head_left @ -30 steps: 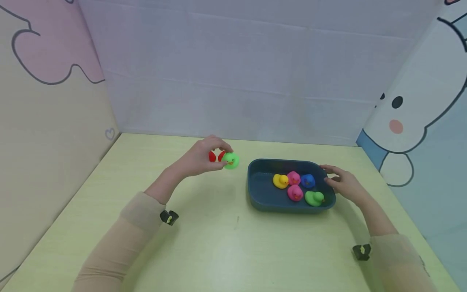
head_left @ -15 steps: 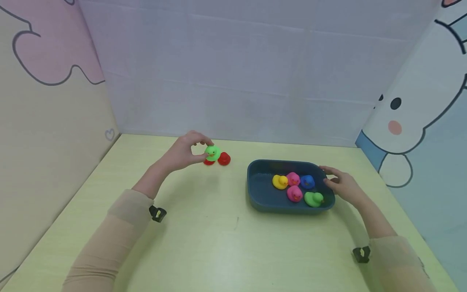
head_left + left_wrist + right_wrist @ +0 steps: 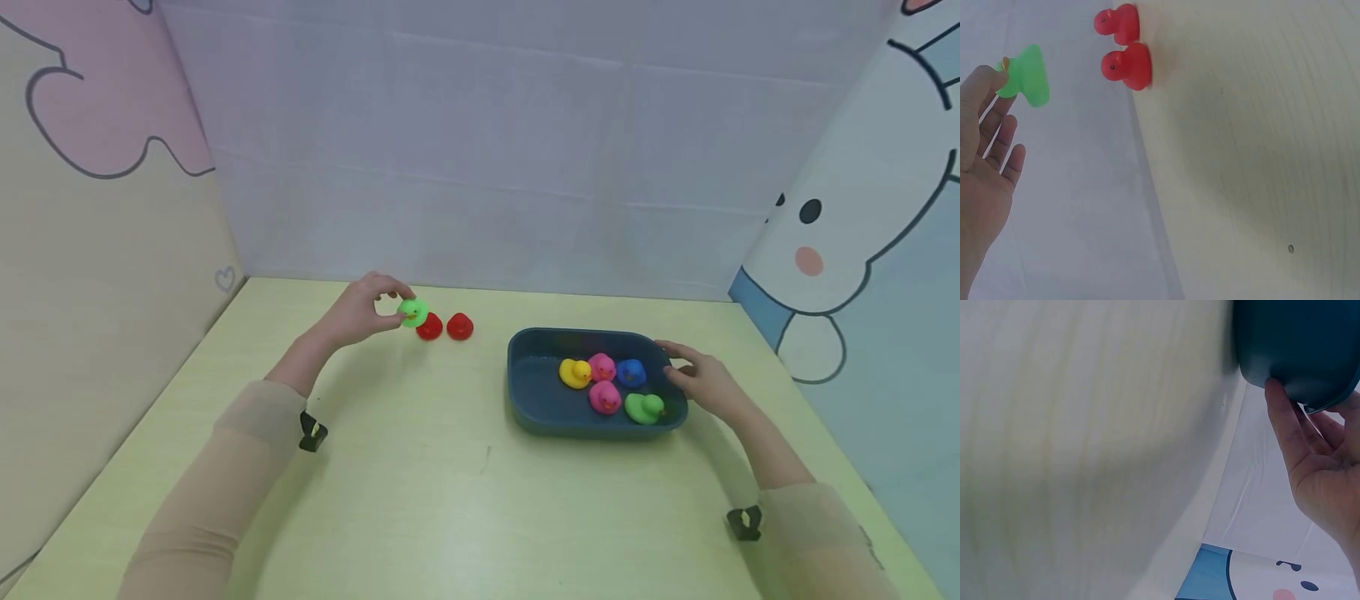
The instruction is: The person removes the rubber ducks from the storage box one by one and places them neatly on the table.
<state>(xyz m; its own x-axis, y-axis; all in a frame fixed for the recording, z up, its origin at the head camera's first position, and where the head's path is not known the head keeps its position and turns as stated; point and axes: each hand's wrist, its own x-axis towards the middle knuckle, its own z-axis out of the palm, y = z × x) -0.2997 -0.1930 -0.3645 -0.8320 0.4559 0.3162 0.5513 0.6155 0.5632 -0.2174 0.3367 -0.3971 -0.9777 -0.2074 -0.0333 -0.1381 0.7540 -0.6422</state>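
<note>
My left hand (image 3: 358, 314) pinches a light green rubber duck (image 3: 412, 312) between thumb and fingers, above the back of the table. In the left wrist view the duck (image 3: 1032, 78) is held by its head, its base turned away from the hand. Just right of it, two red rubber ducks (image 3: 460, 327) stand side by side on the table. My right hand (image 3: 708, 383) grips the right end of a dark blue basin (image 3: 536, 417), seen from outside in the right wrist view (image 3: 1297, 350). Inside sit a yellow duck (image 3: 574, 374), two pink ducks (image 3: 604, 397), a blue duck (image 3: 632, 372) and a green duck (image 3: 644, 408).
The pale wooden table (image 3: 450, 517) reaches back to a white cloth wall (image 3: 480, 167). Side walls with cartoon drawings stand at left (image 3: 112, 250) and right (image 3: 885, 333). A dark wrist camera (image 3: 312, 432) sits at the left cuff.
My left hand has moved left with the green duck, away from the basin and past the red ducks, which now show more fully. The right hand stays at the basin.
</note>
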